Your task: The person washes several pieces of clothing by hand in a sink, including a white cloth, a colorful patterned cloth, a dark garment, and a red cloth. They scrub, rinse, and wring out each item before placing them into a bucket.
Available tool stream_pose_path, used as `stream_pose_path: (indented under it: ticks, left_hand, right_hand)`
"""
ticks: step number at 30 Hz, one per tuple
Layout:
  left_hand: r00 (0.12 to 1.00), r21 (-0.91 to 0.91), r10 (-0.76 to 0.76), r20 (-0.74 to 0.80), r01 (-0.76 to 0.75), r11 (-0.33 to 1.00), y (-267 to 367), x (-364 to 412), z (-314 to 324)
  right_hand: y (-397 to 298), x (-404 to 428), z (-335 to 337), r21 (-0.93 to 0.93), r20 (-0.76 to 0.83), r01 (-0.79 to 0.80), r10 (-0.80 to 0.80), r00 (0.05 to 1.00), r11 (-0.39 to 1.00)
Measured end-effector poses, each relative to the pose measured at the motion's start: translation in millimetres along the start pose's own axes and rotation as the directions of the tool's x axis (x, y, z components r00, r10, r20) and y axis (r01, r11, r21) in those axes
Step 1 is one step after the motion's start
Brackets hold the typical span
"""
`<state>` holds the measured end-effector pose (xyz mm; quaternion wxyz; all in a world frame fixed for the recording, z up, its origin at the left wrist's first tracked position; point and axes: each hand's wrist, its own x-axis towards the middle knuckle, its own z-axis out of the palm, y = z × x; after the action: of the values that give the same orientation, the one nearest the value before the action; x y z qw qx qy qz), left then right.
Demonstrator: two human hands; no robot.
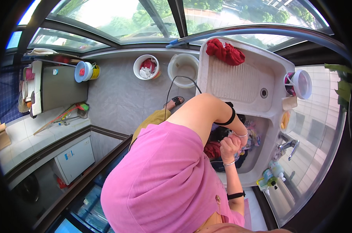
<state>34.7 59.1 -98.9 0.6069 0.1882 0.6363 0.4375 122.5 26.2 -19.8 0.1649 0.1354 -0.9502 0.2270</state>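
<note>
My left hand [242, 139] and my right hand [230, 145] meet over the lower basin of a two-part wash sink [267, 115]. The right fingers are curled tight around what looks like part of a multicoloured patterned cloth [253, 137]; the left fingers are partly hidden, so their hold cannot be told. Beneath and beside the hands lie a dark red cloth [212, 149] and black clothes [221, 131]. Both wrists wear bracelets, and black bands hold the arms' upper parts. A wet-looking red garment [225, 52] lies on the ribbed upper basin's far corner.
A faucet [289, 144], pump bottles [270, 177] and a white bucket [302, 84] line the sink's right edge. Left of the sink stand a translucent bucket [183, 70] and a white bucket with cloths [146, 67]. A blue pole [251, 31] crosses above the sink.
</note>
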Motion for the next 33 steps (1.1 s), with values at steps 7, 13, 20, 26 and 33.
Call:
stream_pose_path:
  ticks: [7,13,20,26,33]
  left_hand:
    - [0.999,0.278,-0.003,0.054,-0.012,0.960,-10.5,9.7,7.9]
    - [0.977,0.512,-0.072,0.203,-0.043,0.858,-18.6,4.1,-3.2]
    - [0.909,-0.264,-0.112,0.402,0.233,0.936,17.6,-72.0,-115.8]
    - [0.970,-0.478,0.093,-0.225,-0.193,0.857,27.2,-190.2,-210.3]
    - [0.607,-0.513,-0.133,-0.784,-0.512,0.689,-83.8,-272.2,-323.0]
  right_hand:
    - [2.6,-2.8,28.3,-0.104,0.115,0.111,-0.099,0.988,0.988]
    - [7.7,-1.8,25.2,-0.051,0.171,0.170,-0.159,0.972,0.984]
    - [63.7,-35.0,5.3,-0.159,-0.187,-0.254,0.223,0.957,0.954]
    - [156.2,-154.7,23.6,0.122,0.008,-0.944,0.951,0.310,0.307]
    - [139.9,-161.1,115.7,-0.257,0.023,-0.956,0.990,0.137,0.139]
